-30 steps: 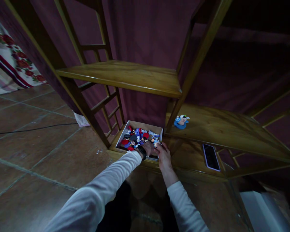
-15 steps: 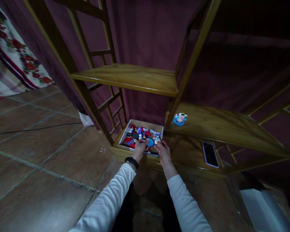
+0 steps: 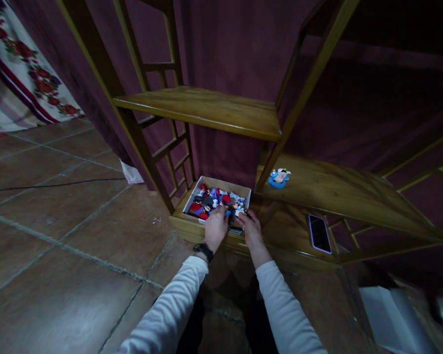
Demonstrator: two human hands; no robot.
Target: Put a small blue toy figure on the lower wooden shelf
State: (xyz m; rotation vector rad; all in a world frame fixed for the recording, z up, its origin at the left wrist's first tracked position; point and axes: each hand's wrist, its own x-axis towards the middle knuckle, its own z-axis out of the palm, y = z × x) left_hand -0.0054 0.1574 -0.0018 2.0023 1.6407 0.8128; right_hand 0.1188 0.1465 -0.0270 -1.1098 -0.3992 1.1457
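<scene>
A shallow cardboard box (image 3: 235, 187) full of small coloured figurines (image 3: 207, 201) sits on the low wooden ledge. Over its near right part, my two hands are close together. My right hand (image 3: 251, 229) pinches a small white and blue figurine (image 3: 239, 212) between thumb and fingers. My left hand (image 3: 216, 228), with a dark band on the wrist, has its fingers closed at the blue part beside that figurine; its fingertips are partly hidden. Whether the blue part belongs to the same figurine is hard to tell.
On the raised shelf to the right stands another figurine (image 3: 279, 178) with a blue base. A phone (image 3: 319, 233) lies on the lower ledge. A wooden shelf (image 3: 206, 110) spans above the box, between uprights. A pale box-like object (image 3: 391, 314) rests on the floor at right.
The blue round piece between my hands has turned and shows much less now. My left hand has rolled over it, back of the hand up. The whole view has shifted slightly.
</scene>
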